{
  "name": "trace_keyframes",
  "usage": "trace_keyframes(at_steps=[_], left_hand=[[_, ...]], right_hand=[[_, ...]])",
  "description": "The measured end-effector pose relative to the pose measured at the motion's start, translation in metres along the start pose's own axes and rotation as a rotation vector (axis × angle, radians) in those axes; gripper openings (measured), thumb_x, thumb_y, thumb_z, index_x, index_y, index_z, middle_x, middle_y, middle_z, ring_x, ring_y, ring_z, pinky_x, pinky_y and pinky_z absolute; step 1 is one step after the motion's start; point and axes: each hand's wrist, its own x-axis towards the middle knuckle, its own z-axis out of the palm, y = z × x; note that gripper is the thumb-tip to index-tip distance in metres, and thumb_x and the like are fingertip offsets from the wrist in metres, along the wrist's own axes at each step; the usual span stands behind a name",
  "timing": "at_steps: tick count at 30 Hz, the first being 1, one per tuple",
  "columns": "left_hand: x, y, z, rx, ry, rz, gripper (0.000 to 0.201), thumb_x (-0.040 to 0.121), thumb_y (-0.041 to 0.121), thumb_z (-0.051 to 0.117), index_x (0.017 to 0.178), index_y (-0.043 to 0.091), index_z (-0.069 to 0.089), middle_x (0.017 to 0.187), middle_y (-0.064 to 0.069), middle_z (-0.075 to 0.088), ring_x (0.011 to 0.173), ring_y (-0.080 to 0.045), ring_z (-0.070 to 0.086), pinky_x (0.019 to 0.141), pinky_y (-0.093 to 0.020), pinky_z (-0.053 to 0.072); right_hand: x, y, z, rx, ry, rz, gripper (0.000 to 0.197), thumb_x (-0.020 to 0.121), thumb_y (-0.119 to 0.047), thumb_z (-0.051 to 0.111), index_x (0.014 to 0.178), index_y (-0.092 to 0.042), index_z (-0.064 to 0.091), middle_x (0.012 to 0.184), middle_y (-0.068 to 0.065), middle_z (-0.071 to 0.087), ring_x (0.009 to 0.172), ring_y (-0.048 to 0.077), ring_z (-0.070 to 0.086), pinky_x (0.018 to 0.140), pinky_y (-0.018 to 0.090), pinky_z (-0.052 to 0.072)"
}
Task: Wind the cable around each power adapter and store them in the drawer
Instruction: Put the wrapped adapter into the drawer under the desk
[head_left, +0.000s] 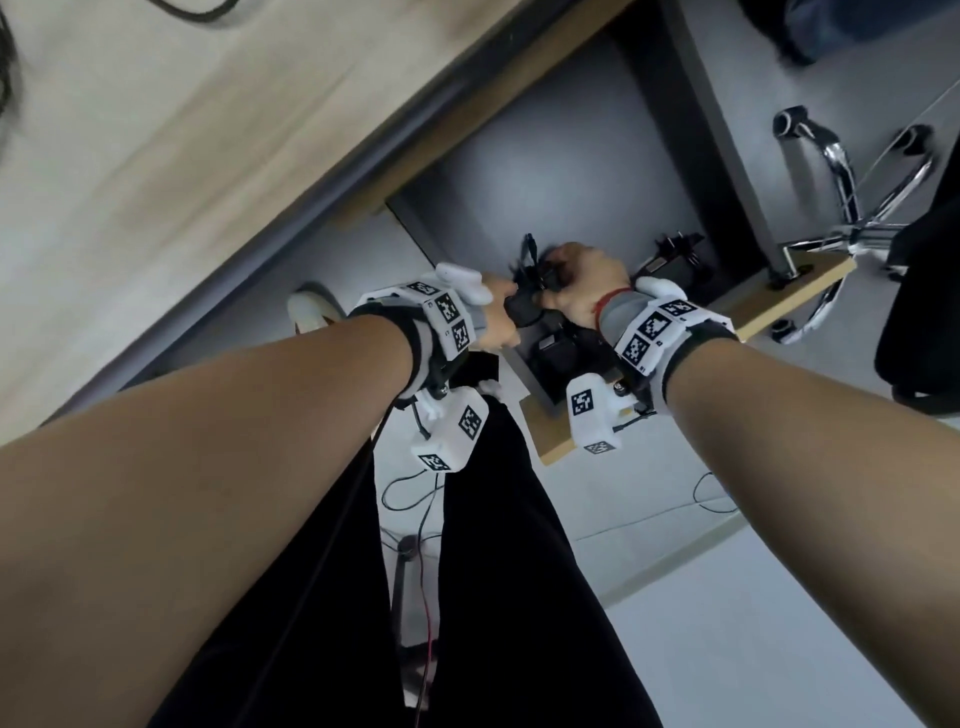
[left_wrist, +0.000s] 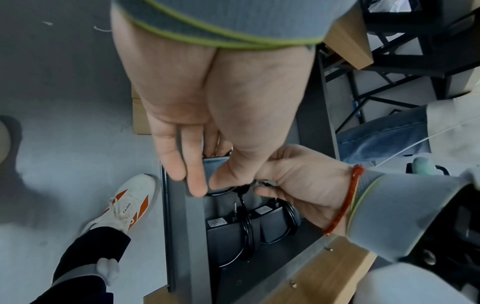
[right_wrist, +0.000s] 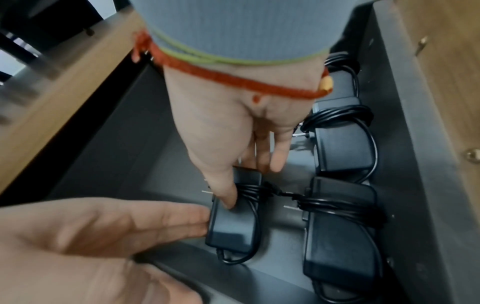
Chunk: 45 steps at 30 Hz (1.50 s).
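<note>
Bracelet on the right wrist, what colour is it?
The bracelet is orange-red, clearest in the right wrist view.

we see: light wood desktop (head_left: 182, 130) top-left w/ blk cord (head_left: 192, 9) at far edge | chrome chair base (head_left: 852, 218) top-right on grey floor (head_left: 727, 597) | white shoe w/ orange stripes (left_wrist: 124, 203) at hem of blk trouser leg (left_wrist: 88, 246) | thin blk wires (head_left: 415, 499) + red wire (head_left: 428, 649) on floor btw legs
</note>
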Motion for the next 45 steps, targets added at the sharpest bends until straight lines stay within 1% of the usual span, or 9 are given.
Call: trace_keyframes(at_steps=[6,12,19,22,26,30,33,37,45], left_hand=[[0.002,0.010,0.006,-0.045,-0.081,-0.043,0.065,0.089,0.011,0.065,0.148,0.010,0.037,0.115,-0.010,0.069,0.091,-0.018,0.069,0.087,-0.035,0.057],[0.003,0.008,0.016,-0.047,-0.076,-0.045,0.073,0.083,0.019,0.070,0.149,0.017,0.039,0.126,-0.007,0.064,0.108,-0.023,0.064,0.097,-0.039,0.052],[-0.015,0.011,-0.001,-0.245,-0.010,-0.001,0.064,0.086,0.001,0.064,0.145,0.006,0.042,0.139,-0.012,0.055,0.117,-0.027,0.061,0.097,-0.038,0.052],[-0.027,0.020,-0.020,-0.377,-0.003,-0.018,0.052,0.088,-0.002,0.062,0.138,0.003,0.049,0.120,-0.018,0.064,0.093,-0.034,0.068,0.088,-0.039,0.057],[-0.064,0.031,-0.046,-0.466,0.107,0.010,0.032,0.093,-0.001,0.058,0.125,0.003,0.059,0.097,-0.013,0.064,0.047,-0.009,0.060,0.041,-0.014,0.046],[-0.116,0.045,-0.073,-0.464,0.216,0.092,0.029,0.092,0.002,0.058,0.121,0.006,0.062,0.086,-0.006,0.065,0.062,-0.014,0.059,0.049,-0.016,0.046],[-0.165,0.046,-0.108,-0.481,0.302,0.141,0.026,0.093,0.004,0.056,0.118,0.005,0.064,0.073,0.002,0.057,0.061,-0.011,0.056,0.055,-0.019,0.050],[-0.205,0.036,-0.141,-0.537,0.405,0.174,0.020,0.094,0.005,0.057,0.112,0.004,0.065,0.070,0.001,0.056,0.056,-0.011,0.054,0.040,-0.011,0.044],[-0.274,-0.052,-0.215,-0.718,0.676,0.085,0.011,0.090,0.009,0.061,0.098,0.013,0.067,0.062,-0.004,0.055,0.046,-0.012,0.046,0.037,-0.014,0.034]], right_hand=[[0.004,0.009,0.004,-0.103,-0.013,0.022,0.058,0.077,-0.032,0.079,0.130,-0.024,0.060,0.124,0.003,0.067,0.115,0.024,0.062,0.093,0.024,0.045],[0.001,0.010,0.002,-0.173,-0.025,0.021,0.061,0.080,-0.030,0.077,0.136,-0.023,0.055,0.131,0.004,0.063,0.119,0.027,0.059,0.092,0.027,0.048],[-0.013,0.003,-0.008,-0.072,0.021,0.060,0.062,0.075,-0.025,0.079,0.132,-0.023,0.054,0.129,0.010,0.054,0.116,0.029,0.058,0.097,0.029,0.046],[-0.020,-0.007,-0.025,-0.008,0.036,0.049,0.044,0.077,-0.026,0.076,0.119,-0.024,0.063,0.120,0.006,0.065,0.111,0.026,0.061,0.090,0.024,0.045],[-0.048,-0.037,-0.060,0.079,0.041,0.025,0.020,0.081,-0.021,0.069,0.100,-0.027,0.071,0.102,0.002,0.072,0.097,0.021,0.064,0.079,0.019,0.043],[-0.088,-0.083,-0.097,0.141,0.078,-0.049,0.010,0.082,-0.018,0.067,0.080,-0.028,0.068,0.087,0.002,0.073,0.082,0.021,0.068,0.077,0.029,0.056],[-0.121,-0.131,-0.126,0.181,0.093,-0.126,0.006,0.088,-0.019,0.063,0.087,-0.021,0.069,0.079,0.004,0.072,0.061,0.015,0.062,0.058,0.025,0.054],[-0.140,-0.173,-0.140,0.116,0.157,-0.179,0.017,0.086,-0.033,0.063,0.085,-0.018,0.072,0.072,0.003,0.072,0.077,0.021,0.066,0.077,0.031,0.053],[-0.157,-0.293,-0.137,0.136,0.202,-0.348,0.015,0.086,-0.028,0.062,0.088,-0.015,0.070,0.084,0.005,0.071,0.086,0.026,0.065,0.082,0.033,0.052]])
